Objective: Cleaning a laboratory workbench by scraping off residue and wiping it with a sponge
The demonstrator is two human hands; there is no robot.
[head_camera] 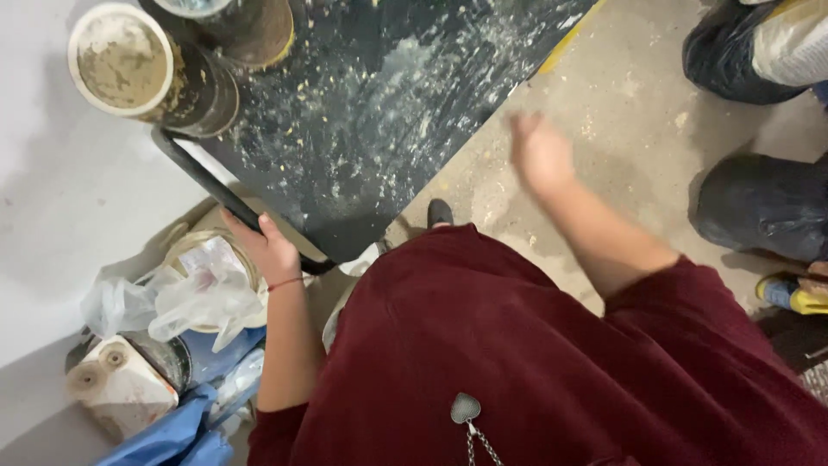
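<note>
A: Maroon top (535,362) fills the bottom, heart pendant (465,406) hanging on it. Left hand (269,250)?
B: Fingers wrapped tight round the black cart handle (203,177), at the near edge of the speckled black platform (371,103).
A: Right hand (539,155)?
B: Blurred, raised over the concrete floor (638,112), holding nothing; fingers look loosely open.
A: On the cart?
B: Two dirty buckets (147,69) at the far-left corner. Plastic bags (198,293) lie just beside the left wrist.
</note>
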